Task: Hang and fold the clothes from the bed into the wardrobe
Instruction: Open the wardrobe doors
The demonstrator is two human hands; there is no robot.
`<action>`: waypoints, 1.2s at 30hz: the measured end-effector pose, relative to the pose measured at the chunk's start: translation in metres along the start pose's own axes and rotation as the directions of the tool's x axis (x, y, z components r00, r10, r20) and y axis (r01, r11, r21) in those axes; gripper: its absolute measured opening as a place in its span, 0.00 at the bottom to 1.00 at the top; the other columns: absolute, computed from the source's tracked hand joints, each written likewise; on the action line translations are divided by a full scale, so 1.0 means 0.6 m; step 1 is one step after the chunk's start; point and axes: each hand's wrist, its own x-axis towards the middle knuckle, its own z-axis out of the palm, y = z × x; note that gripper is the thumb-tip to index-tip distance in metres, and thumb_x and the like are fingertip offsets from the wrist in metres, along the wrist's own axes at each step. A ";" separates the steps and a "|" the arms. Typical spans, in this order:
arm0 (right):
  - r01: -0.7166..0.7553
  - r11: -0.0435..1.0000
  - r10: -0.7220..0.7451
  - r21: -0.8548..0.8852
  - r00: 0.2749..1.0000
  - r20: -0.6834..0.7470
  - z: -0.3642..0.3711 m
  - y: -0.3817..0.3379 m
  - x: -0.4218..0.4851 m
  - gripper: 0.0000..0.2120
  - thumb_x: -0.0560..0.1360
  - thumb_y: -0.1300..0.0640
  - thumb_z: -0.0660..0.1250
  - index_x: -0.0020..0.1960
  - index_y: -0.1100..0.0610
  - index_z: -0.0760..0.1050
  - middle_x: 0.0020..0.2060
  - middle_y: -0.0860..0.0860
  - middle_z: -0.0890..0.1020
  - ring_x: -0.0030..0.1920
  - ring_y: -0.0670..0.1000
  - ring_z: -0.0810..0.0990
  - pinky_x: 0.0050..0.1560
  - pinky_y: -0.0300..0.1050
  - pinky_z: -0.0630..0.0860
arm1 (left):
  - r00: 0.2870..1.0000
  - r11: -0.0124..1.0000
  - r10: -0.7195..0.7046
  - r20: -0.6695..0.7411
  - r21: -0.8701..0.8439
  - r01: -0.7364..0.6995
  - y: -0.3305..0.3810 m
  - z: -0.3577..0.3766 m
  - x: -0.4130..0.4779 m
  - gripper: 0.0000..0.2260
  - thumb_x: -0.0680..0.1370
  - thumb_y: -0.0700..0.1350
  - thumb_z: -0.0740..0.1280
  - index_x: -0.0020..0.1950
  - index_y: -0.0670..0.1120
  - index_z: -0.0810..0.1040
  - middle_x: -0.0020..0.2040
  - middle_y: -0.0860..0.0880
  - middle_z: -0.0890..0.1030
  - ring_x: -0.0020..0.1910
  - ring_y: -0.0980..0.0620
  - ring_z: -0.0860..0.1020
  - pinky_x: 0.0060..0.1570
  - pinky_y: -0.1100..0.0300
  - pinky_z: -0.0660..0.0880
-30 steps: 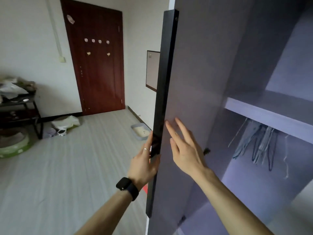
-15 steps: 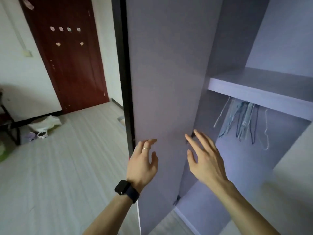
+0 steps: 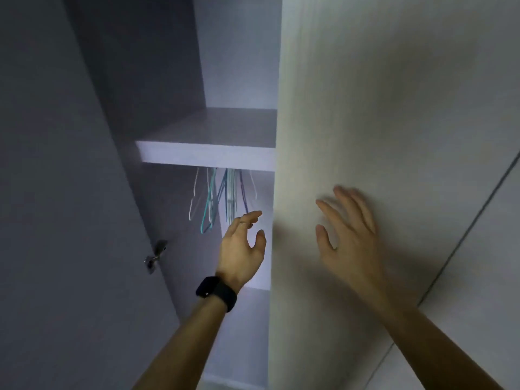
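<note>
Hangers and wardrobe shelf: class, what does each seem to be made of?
Hangers: probably thin coated wire or slim plastic, judging by narrow white, teal and blue outlines; blur leaves it open.
Wardrobe shelf: apparently laminated board, with a matte pale grey, thick, square front edge.

The wardrobe door on the right looks matt, pale wood-grain laminate. The shelf is smooth and matt. The hinge on the left is shiny metal.

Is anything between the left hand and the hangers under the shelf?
Nothing visible. The left hand is open in the wardrobe opening, just below and right of the bunch of thin white, teal and blue wire hangers under the pale grey shelf. The closed pale door only faces the right hand.
</note>
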 end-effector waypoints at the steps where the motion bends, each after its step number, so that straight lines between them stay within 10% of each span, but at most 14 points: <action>1: -0.005 0.999 0.004 -0.036 1.000 -0.021 -0.006 0.011 0.016 0.22 0.77 0.54 0.66 0.70 0.55 0.75 0.76 0.55 0.68 0.77 0.59 0.62 0.74 0.58 0.65 | 1.000 0.998 -0.012 0.006 -0.061 0.012 0.010 0.015 0.020 0.17 0.80 0.44 0.67 0.68 0.55 0.74 0.62 0.57 0.77 0.59 0.60 0.75 0.54 0.76 0.68; 13: -0.180 0.944 0.138 -0.277 0.976 -0.167 0.056 0.031 0.076 0.30 0.83 0.46 0.60 0.82 0.47 0.54 0.82 0.51 0.50 0.81 0.56 0.48 0.78 0.50 0.53 | 0.934 0.938 0.092 0.344 -0.346 0.036 -0.029 0.066 0.120 0.06 0.81 0.49 0.67 0.55 0.59 0.74 0.50 0.62 0.82 0.48 0.67 0.79 0.44 0.73 0.75; 18: -0.207 0.965 0.190 -0.158 0.975 -0.114 0.022 0.001 0.072 0.31 0.82 0.48 0.64 0.81 0.48 0.57 0.82 0.50 0.50 0.81 0.53 0.47 0.76 0.49 0.57 | 0.946 0.874 0.088 0.313 -0.480 0.078 -0.047 0.069 0.116 0.02 0.79 0.48 0.71 0.50 0.53 0.79 0.44 0.52 0.85 0.46 0.53 0.82 0.47 0.62 0.78; 26: -0.522 0.852 0.521 0.028 0.853 0.035 -0.055 -0.125 0.028 0.51 0.66 0.22 0.67 0.79 0.33 0.42 0.79 0.34 0.42 0.80 0.40 0.45 0.73 0.44 0.55 | 0.919 0.791 0.242 0.310 -0.612 -0.002 -0.043 0.027 0.012 0.10 0.75 0.48 0.76 0.49 0.63 0.81 0.42 0.60 0.85 0.42 0.61 0.82 0.42 0.70 0.76; 36: -0.579 0.805 0.584 0.129 0.811 -0.008 -0.152 -0.183 -0.106 0.47 0.70 0.37 0.77 0.79 0.34 0.52 0.74 0.34 0.67 0.70 0.38 0.72 0.69 0.32 0.68 | 0.803 0.658 0.450 0.391 -0.753 -0.001 -0.012 0.006 -0.111 0.14 0.73 0.38 0.76 0.57 0.49 0.83 0.48 0.56 0.86 0.48 0.58 0.84 0.45 0.66 0.80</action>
